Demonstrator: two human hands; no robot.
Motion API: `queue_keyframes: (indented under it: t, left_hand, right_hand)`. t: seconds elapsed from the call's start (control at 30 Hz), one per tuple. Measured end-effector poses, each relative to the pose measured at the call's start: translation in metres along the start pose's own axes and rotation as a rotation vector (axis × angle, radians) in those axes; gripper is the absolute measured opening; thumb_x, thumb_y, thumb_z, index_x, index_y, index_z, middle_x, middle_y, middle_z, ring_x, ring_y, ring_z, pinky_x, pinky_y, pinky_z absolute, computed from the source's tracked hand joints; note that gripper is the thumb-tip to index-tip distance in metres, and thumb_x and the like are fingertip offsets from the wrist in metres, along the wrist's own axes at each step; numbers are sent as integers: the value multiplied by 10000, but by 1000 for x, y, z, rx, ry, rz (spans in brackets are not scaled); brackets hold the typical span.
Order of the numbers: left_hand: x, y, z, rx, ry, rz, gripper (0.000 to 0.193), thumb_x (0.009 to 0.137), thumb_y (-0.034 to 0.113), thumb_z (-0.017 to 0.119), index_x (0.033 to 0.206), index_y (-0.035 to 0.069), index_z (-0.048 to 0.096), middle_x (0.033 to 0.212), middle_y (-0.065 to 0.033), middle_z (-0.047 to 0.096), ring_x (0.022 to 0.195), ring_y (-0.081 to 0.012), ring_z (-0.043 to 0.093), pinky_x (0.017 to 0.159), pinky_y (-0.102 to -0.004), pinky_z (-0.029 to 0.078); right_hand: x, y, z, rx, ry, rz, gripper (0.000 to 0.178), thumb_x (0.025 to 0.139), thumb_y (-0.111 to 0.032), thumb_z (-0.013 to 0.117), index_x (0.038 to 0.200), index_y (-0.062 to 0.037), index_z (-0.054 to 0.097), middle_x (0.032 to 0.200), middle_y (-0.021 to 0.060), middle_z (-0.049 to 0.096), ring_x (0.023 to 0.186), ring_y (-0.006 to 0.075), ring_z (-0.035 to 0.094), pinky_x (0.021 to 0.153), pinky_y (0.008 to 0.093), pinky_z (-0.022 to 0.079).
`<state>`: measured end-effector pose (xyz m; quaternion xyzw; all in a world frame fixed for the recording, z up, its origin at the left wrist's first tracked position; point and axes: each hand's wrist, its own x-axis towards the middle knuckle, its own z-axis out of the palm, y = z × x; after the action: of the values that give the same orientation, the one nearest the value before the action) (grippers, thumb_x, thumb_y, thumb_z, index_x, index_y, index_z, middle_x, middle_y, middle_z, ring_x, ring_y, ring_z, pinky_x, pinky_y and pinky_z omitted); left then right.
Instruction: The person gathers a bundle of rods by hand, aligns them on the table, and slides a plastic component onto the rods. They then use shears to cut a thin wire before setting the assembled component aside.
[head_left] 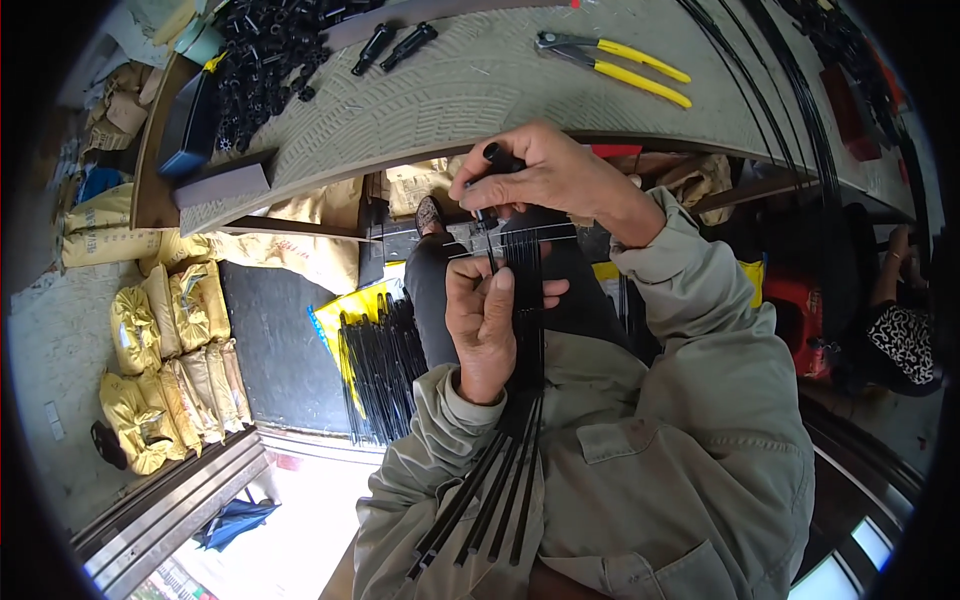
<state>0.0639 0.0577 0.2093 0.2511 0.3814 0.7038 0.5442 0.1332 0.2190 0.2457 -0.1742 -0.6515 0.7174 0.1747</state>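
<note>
My right hand (545, 180) is closed around a short black cylindrical plastic part (500, 158), just past the bench's near edge. Below it, my left hand (485, 318) pinches a thin black rod (491, 250) that points up toward that part. Whether the rod touches the part is hidden by my right fingers. A bundle of similar black rods (525, 360) lies along my lap and chest, passing beside my left hand, with their ends fanned out on my grey shirt.
On the bench (430, 100) lie yellow-handled cutters (640, 72), two black plastic pieces (392, 48) and a heap of small black parts (265, 75). More black rods (380, 350) stand on the floor by a yellow bag. Filled sacks (175, 390) line the left wall; another person (900, 330) sits at right.
</note>
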Motion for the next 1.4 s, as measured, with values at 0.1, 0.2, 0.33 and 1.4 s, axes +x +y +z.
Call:
queue_keyframes:
  t: [0.1,0.2,0.33,1.4]
  left_hand:
    - [-4,2,1,-5,-11,13,232,931,95,395,1127,45,282,1088,-270,526,810,-281,636,679,-310,536]
    - [-9,5,2,-13,-15,27,311,930,90,392,1205,61,249,1104,-275,517,823,-285,633,689,-314,534]
    - [-13,7,1,-50,-33,23,392,927,79,387,1270,79,197,1121,-281,507,839,-287,629,710,-322,529]
    - [-7,5,-3,-53,7,42,359,928,79,381,1241,71,208,1081,-291,525,803,-276,636,695,-310,527]
  right_hand:
    - [-1,3,5,14,-25,-32,160,778,-145,674,850,-10,630,680,-22,567,557,30,485,496,170,388]
    - [-1,3,10,44,-33,-28,160,771,-152,682,819,-14,618,667,-28,552,547,28,472,488,171,379]
    - [0,3,11,87,-26,4,173,763,-161,691,809,-20,602,656,-33,536,541,27,462,482,172,369]
    - [19,18,22,-117,11,-239,330,748,-243,713,623,-70,462,549,-38,471,456,17,468,385,170,334]
